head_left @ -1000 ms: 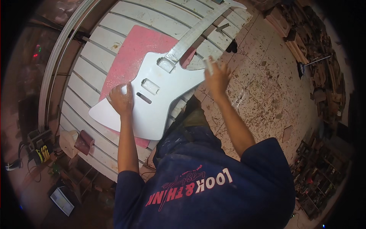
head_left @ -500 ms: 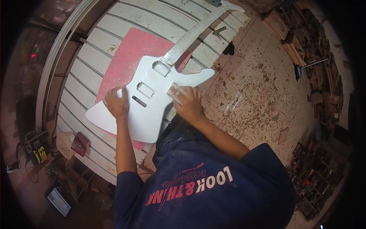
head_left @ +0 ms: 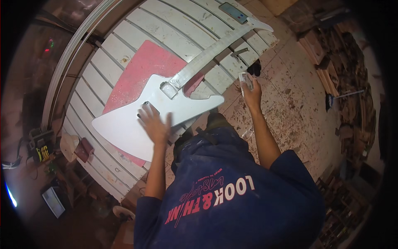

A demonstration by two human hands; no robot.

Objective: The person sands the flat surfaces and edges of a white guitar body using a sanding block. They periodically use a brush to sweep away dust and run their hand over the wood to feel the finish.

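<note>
Head view: white guitar (head_left: 150, 92) on pink sheet (head_left: 139, 66) atop slatted worktop (head_left: 103, 54); left hand (head_left: 155, 125) blurred, fingers spread over it, contact unclear; a hard push could skid it. Right hand (head_left: 252, 93) pinches pale block (head_left: 242, 79) beyond worktop's edge; loose grip could drop it.

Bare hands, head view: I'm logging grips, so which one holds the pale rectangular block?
The right hand, beside the white slatted table; the blurred left hand, spread over the angular white guitar body, shows nothing held.

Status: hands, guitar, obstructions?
Left hand spread over white guitar, blurred, hiding part. Right hand holding pale block, off to the right. Guitar on pink sheet.
</note>
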